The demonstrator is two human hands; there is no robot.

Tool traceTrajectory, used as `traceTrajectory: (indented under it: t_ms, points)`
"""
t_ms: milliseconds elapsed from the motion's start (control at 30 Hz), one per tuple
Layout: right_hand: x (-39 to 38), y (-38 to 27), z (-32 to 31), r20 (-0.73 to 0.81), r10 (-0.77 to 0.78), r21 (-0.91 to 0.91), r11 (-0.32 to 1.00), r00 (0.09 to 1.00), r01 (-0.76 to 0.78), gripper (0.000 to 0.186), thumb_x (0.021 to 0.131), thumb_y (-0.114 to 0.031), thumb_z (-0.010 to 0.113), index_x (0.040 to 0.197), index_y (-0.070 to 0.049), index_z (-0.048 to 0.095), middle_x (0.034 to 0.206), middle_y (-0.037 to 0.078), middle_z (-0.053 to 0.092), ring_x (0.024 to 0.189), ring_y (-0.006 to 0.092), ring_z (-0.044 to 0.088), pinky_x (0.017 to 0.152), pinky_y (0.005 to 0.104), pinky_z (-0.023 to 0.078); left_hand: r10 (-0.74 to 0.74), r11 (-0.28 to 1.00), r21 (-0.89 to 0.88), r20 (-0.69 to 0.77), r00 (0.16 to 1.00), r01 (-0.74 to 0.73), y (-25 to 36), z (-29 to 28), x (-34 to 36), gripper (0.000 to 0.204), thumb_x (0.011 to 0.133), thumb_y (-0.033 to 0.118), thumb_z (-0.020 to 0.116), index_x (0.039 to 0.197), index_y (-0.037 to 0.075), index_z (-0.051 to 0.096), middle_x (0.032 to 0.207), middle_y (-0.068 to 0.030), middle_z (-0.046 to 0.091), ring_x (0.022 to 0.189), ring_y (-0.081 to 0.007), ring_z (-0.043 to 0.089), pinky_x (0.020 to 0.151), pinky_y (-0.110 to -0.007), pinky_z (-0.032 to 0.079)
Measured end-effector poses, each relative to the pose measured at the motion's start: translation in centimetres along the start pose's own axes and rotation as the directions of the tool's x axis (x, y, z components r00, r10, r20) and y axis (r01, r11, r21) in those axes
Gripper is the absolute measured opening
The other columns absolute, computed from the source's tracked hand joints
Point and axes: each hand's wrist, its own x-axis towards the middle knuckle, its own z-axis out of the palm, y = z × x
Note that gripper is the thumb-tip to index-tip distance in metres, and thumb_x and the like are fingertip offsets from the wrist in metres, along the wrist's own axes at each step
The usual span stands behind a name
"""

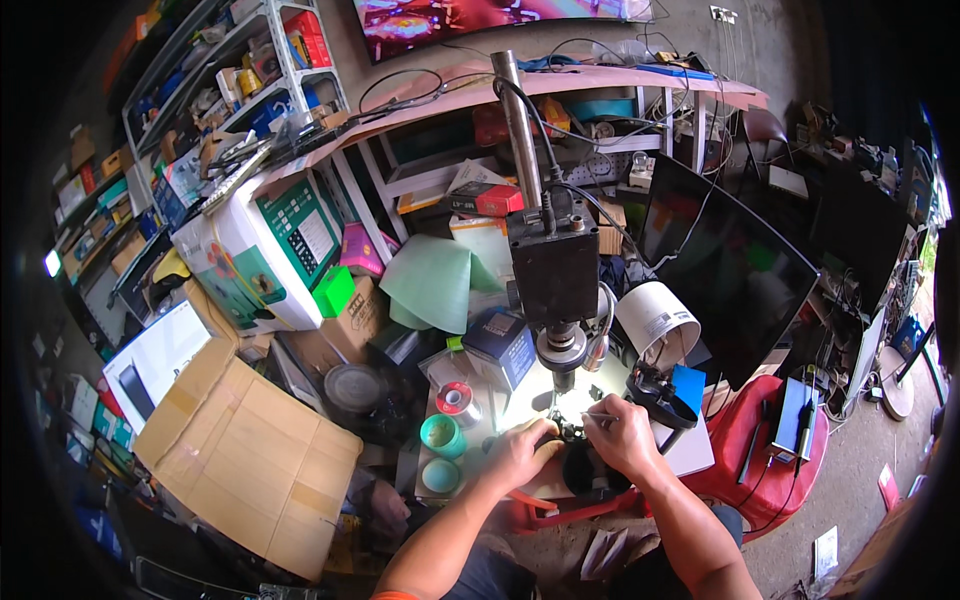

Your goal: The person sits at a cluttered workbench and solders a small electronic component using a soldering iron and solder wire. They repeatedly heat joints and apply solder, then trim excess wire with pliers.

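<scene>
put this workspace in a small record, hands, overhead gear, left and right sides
left hand: at a small dark piece, too small to identify
right hand: holds a thin tool
overhead: black boxy microscope head on silver metal pole
left side: red-ended spool, round teal tub
right side: red plastic stool under blue-and-silver box

The workpiece (570, 430) sits under the microscope (553, 268), spool (455, 397) left, stool (705, 482) right.

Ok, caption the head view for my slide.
Left hand at a small dark part, right hand holding a thin tool, under a black scope.
</scene>
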Motion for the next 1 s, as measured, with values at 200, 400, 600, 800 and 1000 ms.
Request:
traceTrajectory:
  t_ms: [200, 400, 600, 800, 1000]
  points:
    - [0.06, 0.13, 0.14, 0.005, 0.012, -0.014, 1.000, 1.000, -0.012, 0.026, 0.088, -0.017, 0.077, 0.087, 0.003, 0.061, 0.084, 0.029, 0.069, 0.080, 0.0469, 0.071, 0.070, 0.0482, 0.056, -0.047, 0.999, 0.009, 0.012, 0.999, 0.047, 0.48, -0.23, 0.00, 0.022, 0.093, 0.019, 0.077, 0.109, 0.007, 0.067, 0.098, -0.0174, 0.073, 0.092, -0.0391, 0.072, 0.078, -0.044, 0.056]
    - [0.06, -0.04, 0.12, 0.002, -0.002, -0.013, 1.000, 1.000, 0.002, 0.026, 0.088, -0.017, 0.077, 0.087, 0.003, 0.060, 0.084, 0.029, 0.069, 0.079, 0.0471, 0.071, 0.069, 0.0483, 0.056, 0.013, 1.000, 0.003, -0.019, 1.000, -0.013, 0.23, -0.08, 0.03, 0.024, 0.093, 0.019, 0.079, 0.110, 0.007, 0.066, 0.095, -0.0175, 0.073, 0.086, -0.0369, 0.072, 0.074, -0.043, 0.055]
    - [0.06, -0.12, 0.07, 0.014, 0.018, -0.022, 1.000, 1.000, -0.018, 0.026, 0.088, -0.017, 0.077, 0.087, 0.003, 0.060, 0.084, 0.029, 0.069, 0.080, 0.0472, 0.071, 0.069, 0.0484, 0.056, 0.009, 1.000, 0.010, -0.019, 1.000, -0.009, 0.18, 0.00, 0.02, 0.024, 0.093, 0.019, 0.078, 0.110, 0.008, 0.066, 0.096, -0.0175, 0.073, 0.087, -0.0373, 0.073, 0.074, -0.044, 0.055]
    - [0.04, -0.05, 0.15, 0.013, 0.024, -0.018, 1.000, 1.000, -0.024, 0.026, 0.088, -0.016, 0.076, 0.088, 0.004, 0.061, 0.086, 0.029, 0.070, 0.081, 0.0471, 0.071, 0.071, 0.0483, 0.057, -0.039, 0.999, 0.005, 0.005, 0.999, 0.039, 0.42, -0.13, -0.03, 0.023, 0.094, 0.020, 0.077, 0.110, 0.008, 0.067, 0.097, -0.0173, 0.074, 0.089, -0.0384, 0.073, 0.075, -0.044, 0.056]
    - [0.03, -0.31, 0.05, 0.020, 0.037, -0.022, 0.999, 0.999, -0.037, 0.026, 0.088, -0.017, 0.077, 0.089, 0.004, 0.062, 0.087, 0.029, 0.070, 0.082, 0.0472, 0.071, 0.072, 0.0486, 0.057, -0.074, 0.997, -0.008, 0.021, 0.997, 0.074, 0.88, -0.44, 0.09, 0.020, 0.094, 0.019, 0.077, 0.108, 0.008, 0.068, 0.098, -0.0165, 0.074, 0.094, -0.0397, 0.073, 0.079, -0.043, 0.056]
